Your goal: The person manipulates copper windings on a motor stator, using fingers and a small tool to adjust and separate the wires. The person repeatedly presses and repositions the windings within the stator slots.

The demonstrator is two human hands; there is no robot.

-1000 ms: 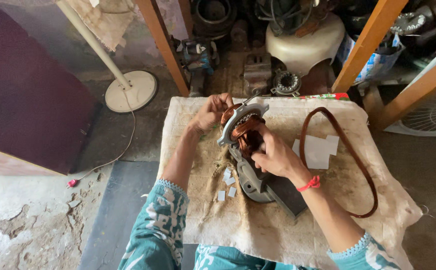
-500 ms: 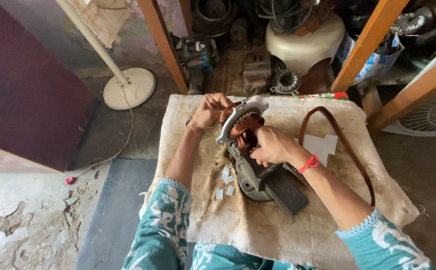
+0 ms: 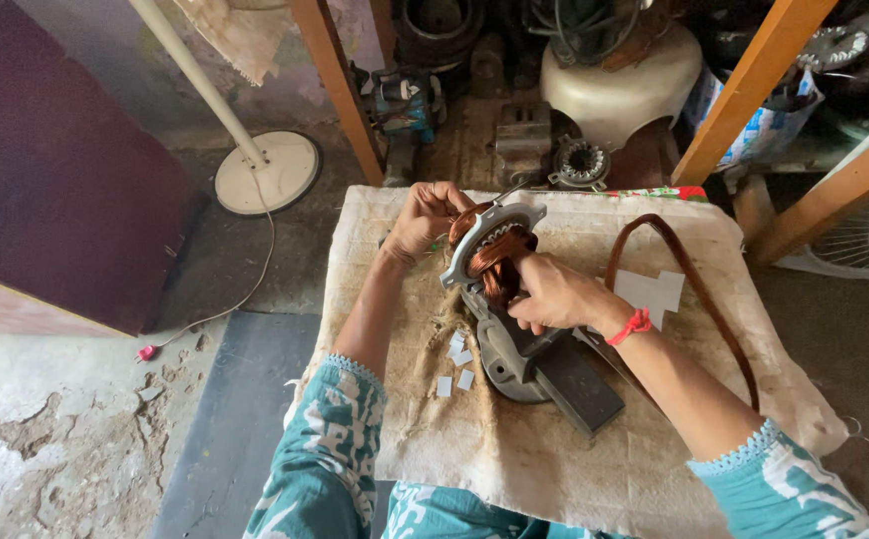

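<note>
My left hand (image 3: pixel 425 218) pinches copper winding (image 3: pixel 494 258) at the motor stator (image 3: pixel 489 250); my right hand (image 3: pixel 552 291) grips the coil. Open cloth (image 3: pixel 514 459) lies near me.

Support: low table (image 3: pixel 554 479) covered with stained cream cloth (image 3: pixel 514 449).
On cloth, middle: grey metal motor housing (image 3: pixel 514 349) with copper windings (image 3: pixel 494 262).
Right: brown belt loop (image 3: pixel 699 284), white paper pieces (image 3: pixel 654 291).
Left of housing: small white paper slips (image 3: pixel 457 361).
</note>
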